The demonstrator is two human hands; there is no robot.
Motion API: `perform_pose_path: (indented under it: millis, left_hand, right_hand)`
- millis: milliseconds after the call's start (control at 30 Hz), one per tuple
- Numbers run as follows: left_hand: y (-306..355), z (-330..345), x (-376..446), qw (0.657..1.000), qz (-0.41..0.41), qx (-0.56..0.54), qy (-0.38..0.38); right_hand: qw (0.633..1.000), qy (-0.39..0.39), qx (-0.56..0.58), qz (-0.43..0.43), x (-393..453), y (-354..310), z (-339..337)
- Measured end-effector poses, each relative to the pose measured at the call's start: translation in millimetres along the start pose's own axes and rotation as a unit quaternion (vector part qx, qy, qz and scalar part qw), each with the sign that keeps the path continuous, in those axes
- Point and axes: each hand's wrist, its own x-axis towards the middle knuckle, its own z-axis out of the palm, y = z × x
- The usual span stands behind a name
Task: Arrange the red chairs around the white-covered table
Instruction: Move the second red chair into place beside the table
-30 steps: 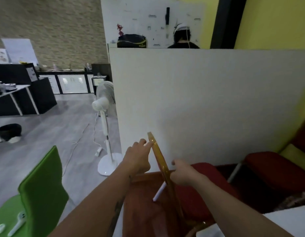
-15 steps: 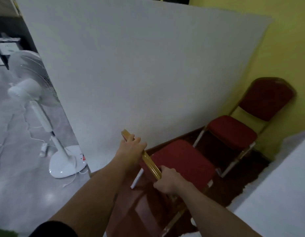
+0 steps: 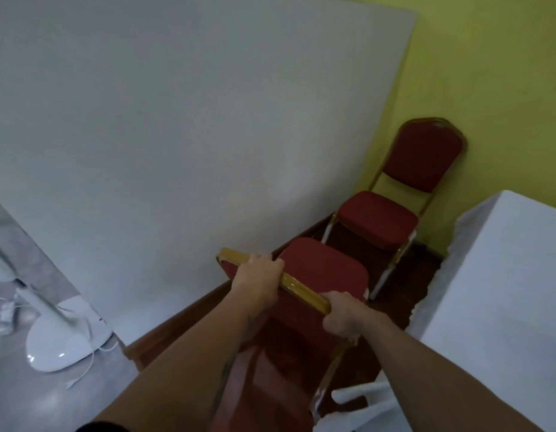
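Since half a second ago both hands slid apart; left hand [image 3: 258,283] and right hand [image 3: 342,316] clench the chair [image 3: 325,275] top rail, bench [image 3: 501,291] at 3 o'clock.

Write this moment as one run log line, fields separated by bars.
left hand and right hand grip near chair top rail | second chair by wall

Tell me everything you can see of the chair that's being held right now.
The held chair has a dark red padded seat and back on a gold metal-looking frame. Its top rail runs diagonally; the left hand and right hand each close their grip on it. It stands on the reddish-brown floor beside the white panel, seat facing a second red chair.
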Motion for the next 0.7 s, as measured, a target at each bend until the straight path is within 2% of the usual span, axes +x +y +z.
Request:
perform_pose_path:
  millis: [133, 300, 467, 600, 700]
  left_hand:
    - [19.6, -17.1, 19.0, 0.994, 0.06, 0.09, 0.002]
    - [46.8, -23.6, 42.8, 0.986, 0.121, 0.107, -0.04]
    - [54.3, -19.8, 73.6, 0.973, 0.176, 0.064, -0.137]
    - [51.9, -23.8, 97.9, 0.946, 0.222, 0.048, -0.232]
    - [49.2, -24.3, 109.2, 0.923, 0.27, 0.051, -0.268]
  right_hand:
    - [0.999, 0.002, 0.026, 0.031, 3.0, 37.3, -22.7]
    - [0.997, 0.036, 0.055, 0.047, 3.6, 69.1, -33.5]
    - [0.988, 0.081, 0.095, 0.087, 5.7, 87.1, -29.0]
    - [0.974, 0.128, 0.144, 0.119, 5.5, 84.4, -21.7]
    - [0.962, 0.168, 0.147, 0.156, 2.2, 76.4, -18.2]
